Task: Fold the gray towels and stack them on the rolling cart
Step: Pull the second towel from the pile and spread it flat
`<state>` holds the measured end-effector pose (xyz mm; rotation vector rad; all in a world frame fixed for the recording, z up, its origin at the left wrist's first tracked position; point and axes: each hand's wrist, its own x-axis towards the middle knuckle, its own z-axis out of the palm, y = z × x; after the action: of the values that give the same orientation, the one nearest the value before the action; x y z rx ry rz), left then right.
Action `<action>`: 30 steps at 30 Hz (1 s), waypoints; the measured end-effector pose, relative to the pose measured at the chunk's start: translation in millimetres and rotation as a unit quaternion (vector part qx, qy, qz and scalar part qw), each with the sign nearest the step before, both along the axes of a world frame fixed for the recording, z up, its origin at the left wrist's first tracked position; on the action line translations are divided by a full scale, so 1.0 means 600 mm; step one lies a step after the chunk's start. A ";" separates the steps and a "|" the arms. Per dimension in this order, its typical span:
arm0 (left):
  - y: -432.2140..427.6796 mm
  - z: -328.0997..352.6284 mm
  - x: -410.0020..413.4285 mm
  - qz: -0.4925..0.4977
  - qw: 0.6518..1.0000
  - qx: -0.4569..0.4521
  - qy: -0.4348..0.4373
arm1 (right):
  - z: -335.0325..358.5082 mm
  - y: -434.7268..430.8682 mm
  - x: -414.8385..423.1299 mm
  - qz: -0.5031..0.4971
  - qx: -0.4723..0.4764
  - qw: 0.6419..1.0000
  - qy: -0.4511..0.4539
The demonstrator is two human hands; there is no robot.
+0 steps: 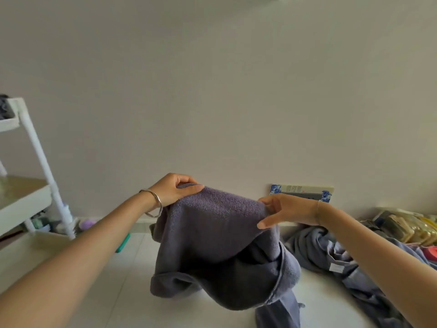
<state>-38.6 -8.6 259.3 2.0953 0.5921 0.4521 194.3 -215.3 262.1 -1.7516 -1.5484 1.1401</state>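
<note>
- Gray towel point(220, 235) hangs mid-air, bunched, its tail reaching the floor.
- Left hand point(173, 189) and right hand point(287, 210) each pinch its top edge; better to find true corners and pull taut.
- Rolling cart point(35, 159) waits far left.

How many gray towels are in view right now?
2 clearly: one held towel, between the left hand and right hand; one crumpled towel on the floor at right. It may hide more; a dark bundle on the cart's top shelf might be another.

towel point(220, 235): matt terry cloth | cart point(35, 147): smooth white | bangle point(155, 202): shiny metal
</note>
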 end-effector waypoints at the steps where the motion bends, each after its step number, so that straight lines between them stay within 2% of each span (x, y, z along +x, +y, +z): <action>1: 0.003 0.000 -0.012 0.001 1.000 0.004 0.009 | 0.007 0.002 -0.015 -0.007 0.015 1.000 -0.009; 4: -0.001 -0.005 -0.034 0.012 0.998 0.007 0.067 | 0.025 0.012 -0.061 -0.015 0.067 0.997 -0.032; 7: -0.046 -0.011 -0.027 -0.032 0.992 -0.078 0.097 | 0.031 0.028 -0.102 -0.015 0.096 0.993 -0.066; 9: -0.079 -0.017 -0.016 -0.077 0.985 -0.121 0.099 | 0.026 0.038 -0.127 -0.004 0.090 0.993 -0.076; 11: -0.102 -0.026 -0.013 -0.090 0.984 -0.117 0.103 | 0.017 0.043 -0.148 -0.008 0.074 0.994 -0.082; 13: -0.112 -0.029 -0.016 -0.081 0.988 -0.090 0.092 | 0.010 0.042 -0.158 -0.016 0.056 0.995 -0.085; 16: -0.113 -0.030 -0.022 -0.080 0.993 -0.078 0.026 | 0.008 0.032 -0.167 -0.007 -0.006 0.996 -0.091; 19: -0.107 -0.020 -0.030 -0.077 0.995 -0.069 -0.002 | 0.010 0.014 -0.171 0.010 -0.106 0.994 0.000; 21: -0.104 -0.006 -0.040 -0.059 0.995 -0.076 -0.022 | 0.011 0.004 -0.168 0.026 -0.140 0.987 0.067; 24: -0.086 0.013 -0.059 -0.013 0.996 -0.064 -0.058 | 0.017 -0.007 -0.163 0.072 -0.171 0.977 0.100; 27: -0.055 0.013 -0.078 0.006 0.996 -0.046 -0.080 | 0.022 -0.010 -0.164 0.090 -0.151 0.980 0.091; 30: -0.038 0.011 -0.096 0.039 0.995 -0.061 -0.067 | 0.034 -0.004 -0.169 0.061 -0.059 0.991 0.106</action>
<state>-96.0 -31.4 266.0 1.9139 0.6082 0.5810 92.9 -217.6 282.4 -1.5675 -1.5027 1.4550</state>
